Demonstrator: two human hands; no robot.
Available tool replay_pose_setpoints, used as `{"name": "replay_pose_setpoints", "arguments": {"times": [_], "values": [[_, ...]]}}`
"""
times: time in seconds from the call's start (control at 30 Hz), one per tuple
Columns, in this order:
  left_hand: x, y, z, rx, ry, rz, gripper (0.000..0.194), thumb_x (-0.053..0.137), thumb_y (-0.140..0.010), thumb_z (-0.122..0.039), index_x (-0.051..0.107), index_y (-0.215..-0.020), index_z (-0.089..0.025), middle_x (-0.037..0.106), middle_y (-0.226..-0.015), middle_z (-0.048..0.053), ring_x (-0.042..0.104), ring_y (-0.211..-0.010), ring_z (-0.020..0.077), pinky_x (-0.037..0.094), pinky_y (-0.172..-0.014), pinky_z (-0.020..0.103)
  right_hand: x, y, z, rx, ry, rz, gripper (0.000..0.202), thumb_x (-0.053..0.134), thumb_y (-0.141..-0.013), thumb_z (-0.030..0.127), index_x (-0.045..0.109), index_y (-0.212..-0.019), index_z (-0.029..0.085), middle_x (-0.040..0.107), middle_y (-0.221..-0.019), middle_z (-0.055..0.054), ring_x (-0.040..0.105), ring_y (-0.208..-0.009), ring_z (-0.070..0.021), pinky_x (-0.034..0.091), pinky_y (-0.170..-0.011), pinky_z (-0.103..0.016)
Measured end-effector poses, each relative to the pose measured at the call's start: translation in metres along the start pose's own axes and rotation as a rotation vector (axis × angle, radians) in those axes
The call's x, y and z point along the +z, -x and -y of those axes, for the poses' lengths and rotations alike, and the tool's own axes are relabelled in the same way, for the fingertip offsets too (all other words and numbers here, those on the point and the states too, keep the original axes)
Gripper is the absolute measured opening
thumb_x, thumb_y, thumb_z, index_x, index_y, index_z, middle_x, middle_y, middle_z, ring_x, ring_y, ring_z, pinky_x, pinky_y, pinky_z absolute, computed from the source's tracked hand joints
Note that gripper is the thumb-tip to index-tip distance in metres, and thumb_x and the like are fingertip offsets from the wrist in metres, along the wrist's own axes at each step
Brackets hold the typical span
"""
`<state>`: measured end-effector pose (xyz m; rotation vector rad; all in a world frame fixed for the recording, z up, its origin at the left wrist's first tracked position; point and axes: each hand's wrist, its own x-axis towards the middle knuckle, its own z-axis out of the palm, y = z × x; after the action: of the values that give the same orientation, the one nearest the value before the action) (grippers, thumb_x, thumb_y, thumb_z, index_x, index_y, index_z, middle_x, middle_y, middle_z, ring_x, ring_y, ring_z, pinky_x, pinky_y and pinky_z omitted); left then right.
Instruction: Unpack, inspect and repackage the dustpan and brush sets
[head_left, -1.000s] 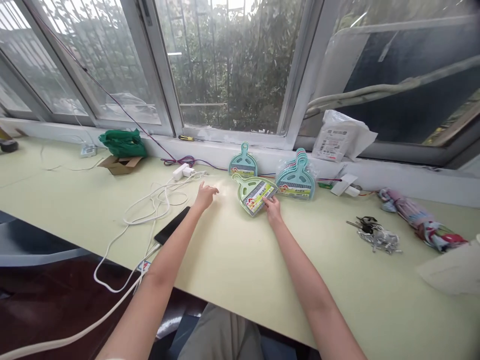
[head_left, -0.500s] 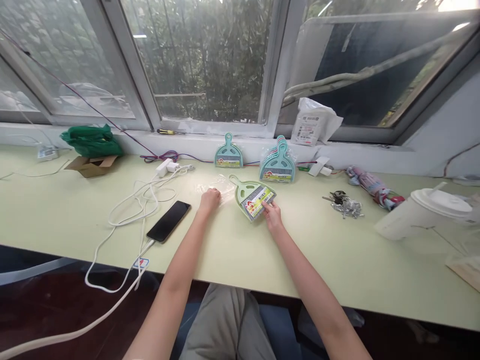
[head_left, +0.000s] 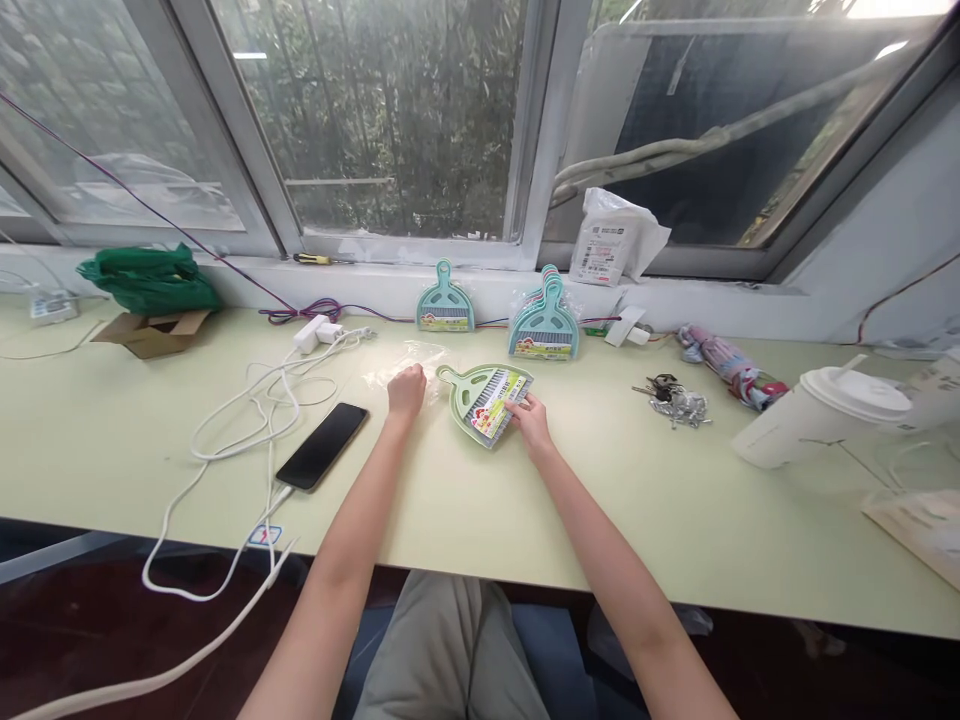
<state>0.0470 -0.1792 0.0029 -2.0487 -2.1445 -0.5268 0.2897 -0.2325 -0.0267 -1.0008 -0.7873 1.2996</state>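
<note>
My right hand (head_left: pixel 531 424) grips the brush edge of a small green dustpan-and-brush set (head_left: pixel 486 400) with a printed label, held low above the table, its handle pointing up-left. To its left, my left hand (head_left: pixel 407 390) is closed on a clear plastic bag (head_left: pixel 420 358), which spreads out behind the knuckles. Behind them, a single blue-green dustpan set (head_left: pixel 445 300) leans against the wall below the window. Several more stand stacked as a dustpan stack (head_left: pixel 546 320) to its right, in clear wrapping.
On the left lie a phone (head_left: pixel 322 446), white cables (head_left: pixel 225 440) and an open cardboard box (head_left: pixel 150 333) under a green bag (head_left: pixel 150 280). Keys (head_left: pixel 671 398), a folded umbrella (head_left: pixel 731 368) and a white lidded cup (head_left: pixel 817 415) occupy the right. A purple cord runs along the wall.
The green dustpan set has turned, its handle swinging down to the left. The left hand has risen slightly with the clear bag. The whole view has shifted a little.
</note>
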Motion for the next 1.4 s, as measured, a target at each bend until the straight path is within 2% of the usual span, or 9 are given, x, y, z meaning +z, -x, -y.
{"name": "replay_pose_setpoints", "arguments": {"times": [0.23, 0.37, 0.53, 0.63, 0.73, 0.8, 0.97, 1.17, 1.4], "values": [[0.006, 0.014, -0.054, 0.330, 0.176, -0.052, 0.031, 0.033, -0.095, -0.022, 0.062, -0.101, -0.017, 0.062, -0.115, 0.014, 0.054, -0.112, 0.0264, 0.045, -0.087, 0.036, 0.005, 0.000, -0.004, -0.020, -0.021, 0.008, 0.042, 0.081, -0.059, 0.026, 0.063, -0.096, 0.016, 0.074, -0.084, -0.005, 0.071, -0.074, -0.0208, 0.060, -0.066, -0.033], [-0.002, 0.022, -0.077, 0.395, 0.420, -0.173, 0.026, 0.038, -0.095, -0.027, 0.064, -0.100, -0.023, 0.056, -0.130, 0.008, 0.041, -0.130, 0.0234, 0.029, -0.112, 0.040, 0.003, -0.003, -0.009, -0.060, -0.074, -0.056, 0.043, 0.080, -0.060, 0.027, 0.063, -0.098, 0.017, 0.074, -0.084, -0.004, 0.070, -0.074, -0.0181, 0.059, -0.065, -0.028], [-0.006, 0.019, -0.081, -0.093, 0.783, -0.340, 0.059, 0.055, -0.088, -0.041, 0.035, -0.140, -0.023, 0.024, -0.154, 0.012, 0.018, -0.145, 0.0260, 0.020, -0.116, 0.048, -0.001, -0.007, -0.010, -0.078, -0.187, -0.122, 0.039, 0.078, -0.063, 0.026, 0.064, -0.098, 0.016, 0.074, -0.094, -0.005, 0.070, -0.081, -0.0166, 0.059, -0.071, -0.026], [0.007, 0.013, -0.077, -0.408, 1.225, -0.088, 0.064, 0.048, -0.091, -0.043, 0.023, -0.144, -0.020, 0.035, -0.148, 0.017, 0.041, -0.135, 0.0238, 0.041, -0.104, 0.041, -0.002, -0.008, -0.008, -0.073, -0.213, -0.124, 0.034, 0.078, -0.063, 0.024, 0.065, -0.093, 0.015, 0.073, -0.096, -0.005, 0.070, -0.083, -0.0168, 0.059, -0.074, -0.027], [0.022, 0.014, -0.076, -0.430, 1.626, 0.315, 0.047, 0.043, -0.093, -0.043, 0.043, -0.131, -0.016, 0.060, -0.126, 0.015, 0.062, -0.111, 0.0223, 0.052, -0.091, 0.038, -0.002, -0.008, -0.006, -0.066, -0.219, -0.114, 0.033, 0.079, -0.062, 0.024, 0.066, -0.091, 0.015, 0.073, -0.095, -0.006, 0.070, -0.085, -0.0173, 0.059, -0.076, -0.027], [0.029, 0.019, -0.079, -0.401, 1.766, 0.430, 0.040, 0.044, -0.092, -0.042, 0.053, -0.121, -0.017, 0.067, -0.113, 0.012, 0.065, -0.104, 0.0225, 0.053, -0.090, 0.039, -0.002, -0.007, -0.004, -0.078, -0.215, -0.130, 0.033, 0.079, -0.061, 0.025, 0.065, -0.090, 0.016, 0.073, -0.096, -0.006, 0.069, -0.087, -0.0178, 0.059, -0.076, -0.027], [0.026, 0.031, -0.092, -0.264, 1.859, 0.545, 0.035, 0.055, -0.087, -0.044, 0.060, -0.113, -0.021, 0.068, -0.111, 0.008, 0.063, -0.107, 0.0230, 0.051, -0.096, 0.040, -0.004, -0.007, -0.001, -0.163, -0.179, -0.213, 0.038, 0.077, -0.063, 0.031, 0.062, -0.094, 0.016, 0.072, -0.098, -0.007, 0.069, -0.091, -0.0191, 0.058, -0.077, -0.029], [0.017, 0.031, -0.092, -0.273, 1.835, 0.461, 0.043, 0.064, -0.080, -0.047, 0.059, -0.114, -0.022, 0.068, -0.111, 0.008, 0.063, -0.108, 0.0255, 0.049, -0.098, 0.043, -0.001, -0.006, 0.006, -0.158, -0.129, -0.098, 0.042, 0.080, -0.060, 0.032, 0.062, -0.094, 0.015, 0.072, -0.094, -0.008, 0.069, -0.085, -0.0193, 0.059, -0.075, -0.031], [0.014, 0.050, -0.111, -0.113, 1.921, 0.685, 0.045, 0.068, -0.078, -0.044, 0.060, -0.115, -0.019, 0.065, -0.121, 0.009, 0.061, -0.110, 0.0258, 0.044, -0.102, 0.044, -0.006, -0.009, 0.013, -0.234, -0.192, -0.222, 0.039, 0.077, -0.064, 0.031, 0.061, -0.096, 0.016, 0.071, -0.100, -0.008, 0.067, -0.096, -0.0195, 0.057, -0.081, -0.030]]}}
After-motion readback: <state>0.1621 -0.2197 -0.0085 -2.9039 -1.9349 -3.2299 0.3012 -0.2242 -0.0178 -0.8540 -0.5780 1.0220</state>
